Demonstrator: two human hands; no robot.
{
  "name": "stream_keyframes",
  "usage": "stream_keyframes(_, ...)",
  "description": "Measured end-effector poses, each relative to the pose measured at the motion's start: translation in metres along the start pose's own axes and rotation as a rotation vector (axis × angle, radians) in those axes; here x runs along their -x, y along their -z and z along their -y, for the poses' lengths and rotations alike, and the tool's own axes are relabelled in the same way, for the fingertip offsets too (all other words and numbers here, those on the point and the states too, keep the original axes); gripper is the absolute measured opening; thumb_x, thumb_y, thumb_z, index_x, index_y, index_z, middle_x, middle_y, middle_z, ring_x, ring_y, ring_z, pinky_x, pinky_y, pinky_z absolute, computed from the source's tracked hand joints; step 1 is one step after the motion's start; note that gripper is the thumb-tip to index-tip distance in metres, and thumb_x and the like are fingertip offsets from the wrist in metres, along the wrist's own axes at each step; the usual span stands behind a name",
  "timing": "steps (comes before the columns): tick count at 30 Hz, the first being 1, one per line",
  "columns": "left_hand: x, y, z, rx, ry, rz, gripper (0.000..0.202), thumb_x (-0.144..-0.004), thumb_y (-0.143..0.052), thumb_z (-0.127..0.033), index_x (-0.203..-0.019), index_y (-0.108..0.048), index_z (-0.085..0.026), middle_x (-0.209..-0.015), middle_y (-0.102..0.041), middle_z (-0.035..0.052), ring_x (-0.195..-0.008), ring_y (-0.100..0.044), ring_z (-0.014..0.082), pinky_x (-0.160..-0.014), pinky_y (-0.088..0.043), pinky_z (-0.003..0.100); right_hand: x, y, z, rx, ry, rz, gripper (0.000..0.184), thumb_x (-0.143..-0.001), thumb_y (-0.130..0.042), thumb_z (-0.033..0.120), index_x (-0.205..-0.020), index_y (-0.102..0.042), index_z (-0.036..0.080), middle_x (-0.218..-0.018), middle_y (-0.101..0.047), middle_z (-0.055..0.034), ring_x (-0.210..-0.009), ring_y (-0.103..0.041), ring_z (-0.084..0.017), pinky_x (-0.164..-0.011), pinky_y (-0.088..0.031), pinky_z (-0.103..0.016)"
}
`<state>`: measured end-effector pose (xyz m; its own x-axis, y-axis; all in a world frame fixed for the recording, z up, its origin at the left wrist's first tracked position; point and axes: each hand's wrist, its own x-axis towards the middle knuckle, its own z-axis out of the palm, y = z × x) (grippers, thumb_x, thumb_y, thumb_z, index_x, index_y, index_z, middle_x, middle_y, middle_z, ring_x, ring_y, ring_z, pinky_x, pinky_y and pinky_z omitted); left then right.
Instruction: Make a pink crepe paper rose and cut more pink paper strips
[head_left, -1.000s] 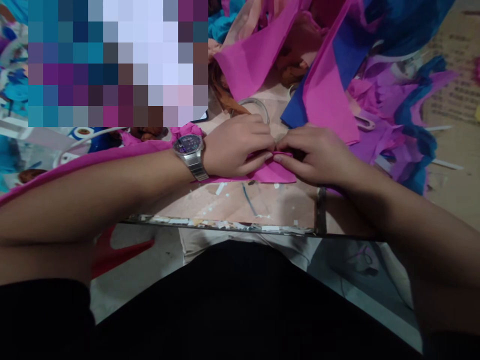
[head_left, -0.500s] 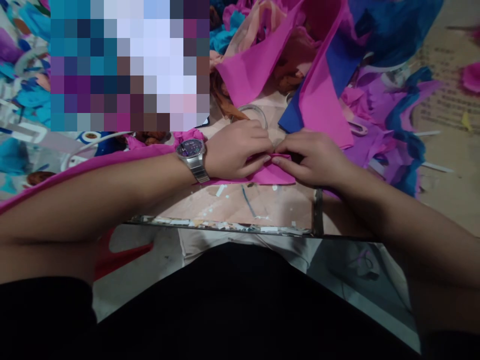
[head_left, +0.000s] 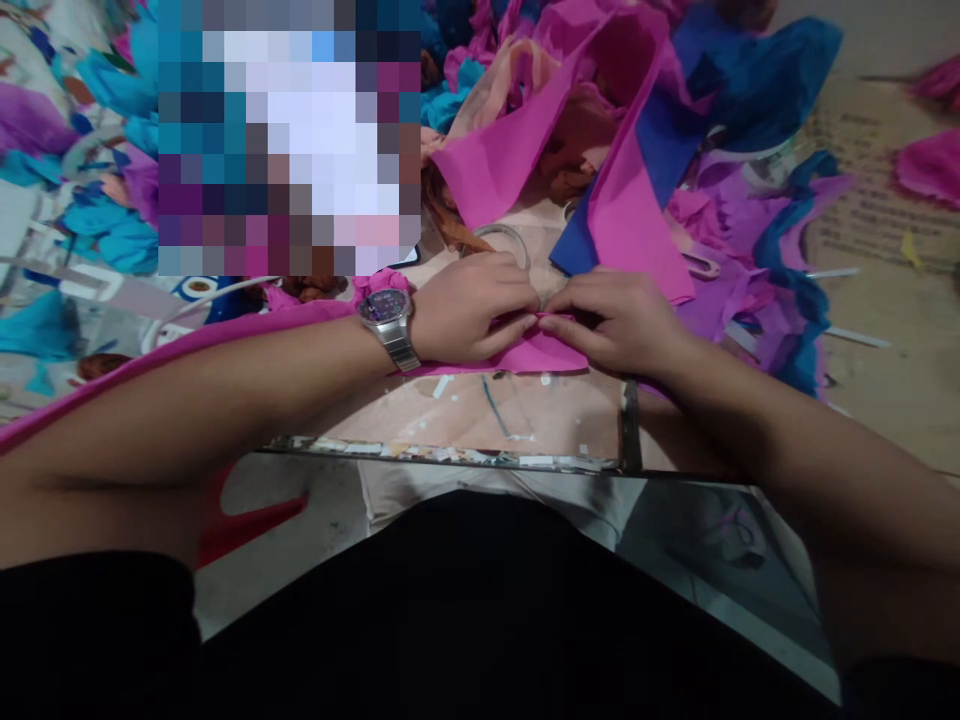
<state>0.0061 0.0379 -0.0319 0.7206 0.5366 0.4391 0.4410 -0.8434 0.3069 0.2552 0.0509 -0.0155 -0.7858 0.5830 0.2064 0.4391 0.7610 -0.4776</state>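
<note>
My left hand [head_left: 476,308], with a metal-band watch [head_left: 386,312] on its wrist, pinches the top edge of a long strip of pink crepe paper [head_left: 536,352]. Thumb to thumb with it, my right hand [head_left: 619,318] pinches the same edge. Between the two thumbs the paper is gathered in a small fold. The strip runs off to the left behind my left forearm. Beyond my hands, wide pink paper bands [head_left: 637,225] stand in a loop over a dark blue sheet [head_left: 574,245].
Crumpled purple paper [head_left: 731,290] lies to the right, beside printed cardboard [head_left: 870,220]. Small scissors handles [head_left: 701,262] show near the pink bands. Blue paper scraps [head_left: 112,225] and a white cable [head_left: 195,295] are at left. White scraps cover the table's front edge [head_left: 450,455]. The upper left is pixelated.
The view has shifted slightly. My hands keep their pinch on the pink crepe paper, with the fingertips in nearly the same place.
</note>
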Motion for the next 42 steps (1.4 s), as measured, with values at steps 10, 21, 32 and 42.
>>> stream_keyframes(10,0.0001,0.0020,-0.0014,0.006,0.034,-0.024,0.032,-0.101,-0.048,-0.038,-0.097,-0.074,-0.019,-0.082,-0.071,0.0070,-0.080,-0.063,0.0171,-0.075,-0.047,0.034,0.0011,-0.0015,-0.0001,-0.005,-0.019,-0.036,0.036,-0.106,-0.055,0.052,-0.106,-0.077,0.023,-0.098,-0.077,-0.0064,-0.090,-0.068,-0.021,-0.084,-0.048,-0.037)
stream_keyframes(21,0.0003,0.0020,-0.0022,-0.040,0.035,-0.077,0.035,-0.103,-0.048,-0.040,-0.094,-0.074,-0.017,-0.076,-0.068,0.0049,-0.073,-0.060,0.0138,-0.068,-0.040,0.029,0.0020,-0.0019,0.0003,0.021,-0.019,-0.087,0.039,-0.106,-0.055,0.055,-0.105,-0.078,0.023,-0.089,-0.074,-0.0063,-0.086,-0.068,-0.020,-0.081,-0.049,-0.035)
stream_keyframes(32,-0.0011,0.0042,-0.0037,-0.013,0.053,-0.064,0.034,-0.102,-0.050,-0.041,-0.094,-0.073,-0.017,-0.077,-0.069,0.0055,-0.073,-0.061,0.0139,-0.068,-0.039,0.029,0.0028,-0.0030,0.0006,0.027,0.028,-0.155,0.030,-0.104,-0.059,0.048,-0.105,-0.076,0.023,-0.085,-0.073,-0.0042,-0.078,-0.067,-0.018,-0.077,-0.052,-0.034)
stream_keyframes(42,0.0006,0.0034,-0.0020,-0.012,0.036,-0.040,0.029,-0.101,-0.050,-0.039,-0.093,-0.070,-0.020,-0.078,-0.068,0.0054,-0.076,-0.061,0.0167,-0.071,-0.040,0.034,0.0024,-0.0034,0.0000,0.001,0.087,-0.116,0.019,-0.102,-0.059,0.034,-0.108,-0.073,0.023,-0.085,-0.073,-0.0018,-0.073,-0.065,-0.016,-0.072,-0.049,-0.031)
